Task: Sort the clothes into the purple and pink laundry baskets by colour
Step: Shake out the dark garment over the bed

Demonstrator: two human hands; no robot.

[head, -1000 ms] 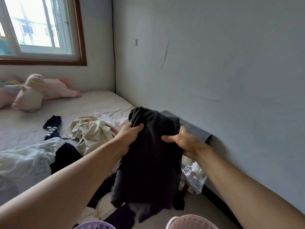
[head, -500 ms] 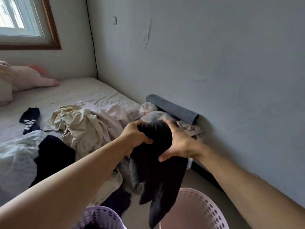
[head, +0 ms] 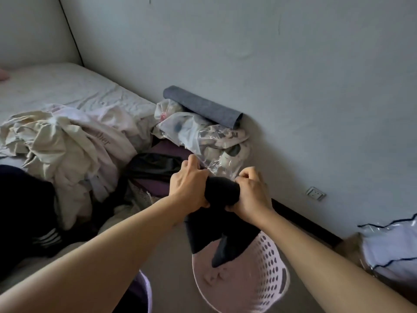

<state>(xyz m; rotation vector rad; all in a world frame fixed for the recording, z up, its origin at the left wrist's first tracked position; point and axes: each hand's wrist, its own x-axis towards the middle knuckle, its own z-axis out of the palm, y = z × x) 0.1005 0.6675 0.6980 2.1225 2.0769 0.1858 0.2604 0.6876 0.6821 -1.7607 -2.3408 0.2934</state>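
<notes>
My left hand (head: 188, 188) and right hand (head: 251, 195) both grip a bunched black cloth garment (head: 222, 213) above the pink perforated plastic laundry basket (head: 270, 267).

The purple basket (head: 145, 290) is mostly hidden behind the left forearm; the pink basket's (head: 274, 274) near rim is cut off.

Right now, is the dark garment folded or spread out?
Bunched: both hands grip the dark garment gathered, its ends hanging over the pink basket.

A bed (head: 74, 86) at left carried a cream clothes heap (head: 65, 145); the floor (head: 171, 263) bore the pink basket (head: 270, 288) near right.
</notes>
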